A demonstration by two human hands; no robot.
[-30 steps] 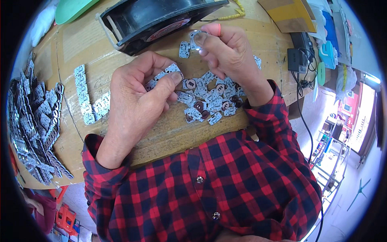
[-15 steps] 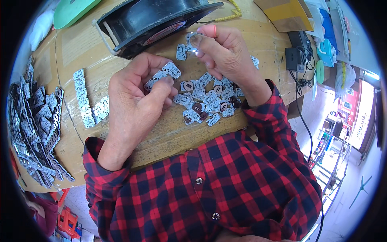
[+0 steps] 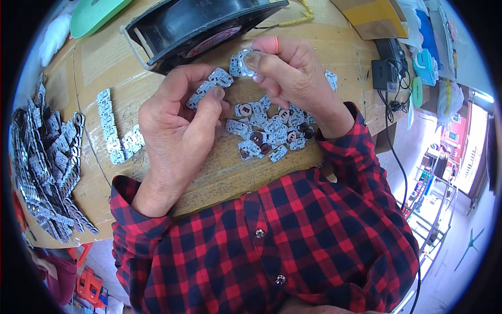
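Note:
My left hand (image 3: pixel 180 133) pinches a short strip of small silver metal pieces (image 3: pixel 209 88) between thumb and fingers, just above the wooden table (image 3: pixel 230 172). My right hand (image 3: pixel 293 73) holds another small silver piece (image 3: pixel 239 64) up near the black fan, with a red band on one fingertip. Below and between both hands lies a loose pile of silver and brown small parts (image 3: pixel 266 131).
A black fan housing (image 3: pixel 198 23) stands at the back. Two rows of joined silver pieces (image 3: pixel 112 128) lie left of my left hand, and a large heap of them (image 3: pixel 47 162) fills the table's left edge. A black adapter with cables (image 3: pixel 387 68) sits at right.
My right hand has lifted its piece slightly up and toward the fan. My left hand keeps working its strip in nearly the same place.

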